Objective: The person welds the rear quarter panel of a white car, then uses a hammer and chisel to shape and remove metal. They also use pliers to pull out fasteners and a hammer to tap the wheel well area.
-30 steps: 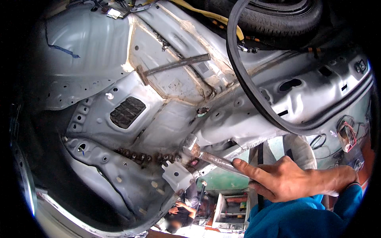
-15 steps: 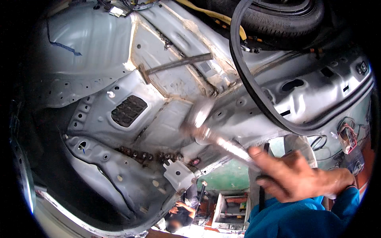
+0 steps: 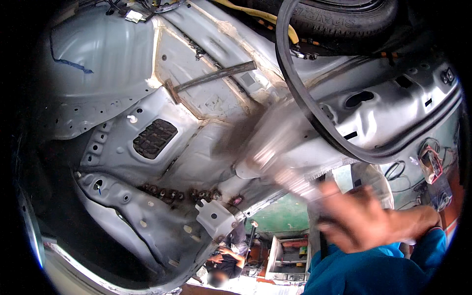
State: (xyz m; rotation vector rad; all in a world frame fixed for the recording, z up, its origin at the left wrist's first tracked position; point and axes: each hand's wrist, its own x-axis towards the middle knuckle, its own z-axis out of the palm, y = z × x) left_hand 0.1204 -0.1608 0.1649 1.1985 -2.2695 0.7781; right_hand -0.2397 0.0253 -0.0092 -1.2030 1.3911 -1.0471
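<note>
My right hand [image 3: 359, 216], coming in at the lower right in a blue sleeve, is closed around the handle of a hammer [image 3: 295, 184]. The hammer is smeared by motion over the bare grey car body panel [image 3: 194, 152], so its head is hard to make out. Whether it touches the metal I cannot tell. A second hammer [image 3: 216, 76] with a narrow head lies farther back across the panel seam. Rusty, welded-looking spots [image 3: 164, 191] run along the near seam beside a small metal bracket [image 3: 215, 216]. My left hand is out of the picture.
A black rubber seal [image 3: 300, 93] loops down over the body edge at right. Behind it sits a spare tyre [image 3: 344, 22]. Yellow-sheathed wiring [image 3: 265, 18] runs along the back. Below, a person [image 3: 226, 260] is near an open metal box [image 3: 290, 258] on the floor.
The hammer's head has swung a little to the right and is more blurred. My right hand keeps its grip. The whole view has shifted slightly; the second hammer still lies on the panel.
</note>
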